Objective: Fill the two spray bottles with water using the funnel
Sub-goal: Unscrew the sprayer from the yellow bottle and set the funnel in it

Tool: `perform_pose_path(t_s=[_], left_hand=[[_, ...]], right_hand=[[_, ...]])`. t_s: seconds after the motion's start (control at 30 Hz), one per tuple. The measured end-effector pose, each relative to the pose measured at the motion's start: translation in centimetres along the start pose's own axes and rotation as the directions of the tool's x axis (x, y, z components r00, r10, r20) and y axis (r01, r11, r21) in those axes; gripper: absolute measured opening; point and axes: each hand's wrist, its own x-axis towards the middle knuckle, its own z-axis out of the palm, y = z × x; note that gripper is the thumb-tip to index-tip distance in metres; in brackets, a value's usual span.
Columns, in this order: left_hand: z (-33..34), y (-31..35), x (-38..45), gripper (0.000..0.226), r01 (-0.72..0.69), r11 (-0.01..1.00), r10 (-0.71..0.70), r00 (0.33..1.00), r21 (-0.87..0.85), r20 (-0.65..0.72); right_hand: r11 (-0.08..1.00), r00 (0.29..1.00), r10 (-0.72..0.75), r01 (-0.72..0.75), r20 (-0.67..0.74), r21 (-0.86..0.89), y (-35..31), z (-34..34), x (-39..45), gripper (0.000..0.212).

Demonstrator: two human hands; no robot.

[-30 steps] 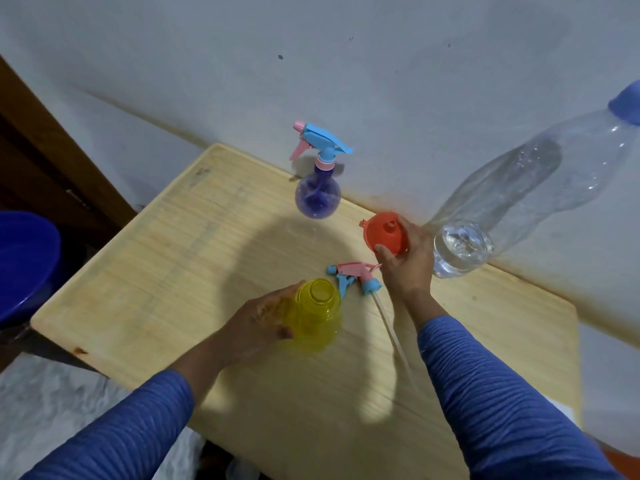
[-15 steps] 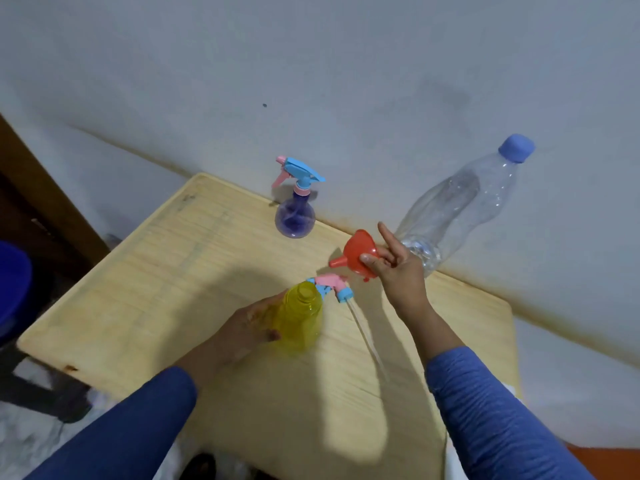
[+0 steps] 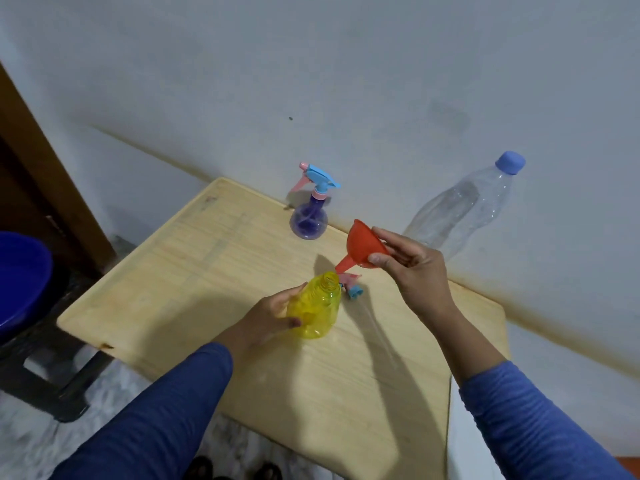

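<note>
A: What do we see of the funnel?

B: We see it red-orange, a wide cone with a narrow spout, tilted so the spout points down and left toward the open neck of the yellow spray bottle, its tip just above and beside the mouth.

A: And our count?

B: We count two spray bottles: the yellow one, clear-walled and with its head off, and a purple spray bottle with its blue and pink trigger head on. One funnel. One loose trigger head, pink and blue, lying on the counter between our hands. One clear water bottle with a blue cap, beyond the right hand.

A: The hands?

B: Our left hand wraps the yellow bottle's side, fingers curled round it, holding it upright on the counter. Our right hand pinches the funnel's cone between thumb and fingertips, raised above the counter. The purple bottle stands well beyond both hands, by the wall.
</note>
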Motion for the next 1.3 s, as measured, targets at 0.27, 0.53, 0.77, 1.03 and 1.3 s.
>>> perform_pose_path(t_s=[0.27,0.53,0.77,1.03,1.3], left_hand=[[0.3,0.4,0.1,0.114,-0.032,0.999,0.032,0.999,-0.008,-0.006],[-0.1,-0.9,0.4,0.092,0.039,0.996,-0.037,0.999,0.081,-0.017],[-0.3,-1.1,0.5,0.074,0.052,0.983,-0.049,0.999,0.176,-0.021],[-0.2,-0.8,0.4,0.079,0.016,0.990,-0.016,1.000,0.137,0.000],[-1.7,1.1,0.1,0.078,0.105,0.969,-0.111,0.994,0.225,0.015]], right_hand=[[0.976,0.988,-0.128,0.141,0.086,-0.166,0.6,1.6,-1.1,0.042],[0.963,0.965,-0.167,0.204,0.203,-0.175,0.8,1.6,-2.1,0.031],[0.950,0.930,-0.162,0.237,0.329,-0.203,1.5,1.6,-2.2,0.041],[0.949,0.929,-0.140,0.226,0.343,-0.222,1.5,1.0,-2.8,0.036],[0.946,0.994,-0.075,0.047,-0.075,-0.322,-0.7,1.2,-4.0,0.031]])
